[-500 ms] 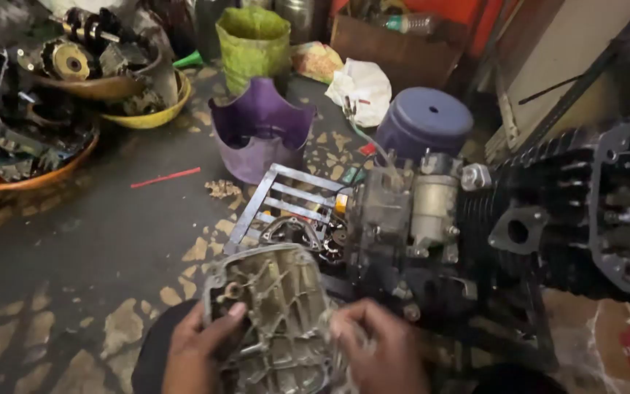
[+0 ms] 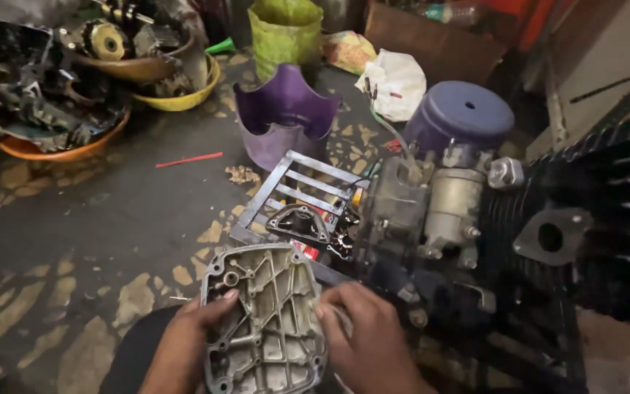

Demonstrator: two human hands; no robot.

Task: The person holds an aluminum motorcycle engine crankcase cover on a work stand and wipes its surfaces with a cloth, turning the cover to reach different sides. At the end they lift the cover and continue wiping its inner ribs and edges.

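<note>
Both hands hold a grey cast-metal engine cover low in the middle of the view, its ribbed inner face turned up. The left hand clamps the cover's left edge, its grip pinching the rim with the thumb on top; the right hand presses on the right edge, fingers curled over it. Just beyond the cover a metal rack lies on the stained floor, with a dark gasket-shaped part and a small red-and-white package beside it. To the right stands a dark engine block. Farther back are a torn purple plastic container, a green bag, a crumpled white bag, and an upturned purple tub.
</note>
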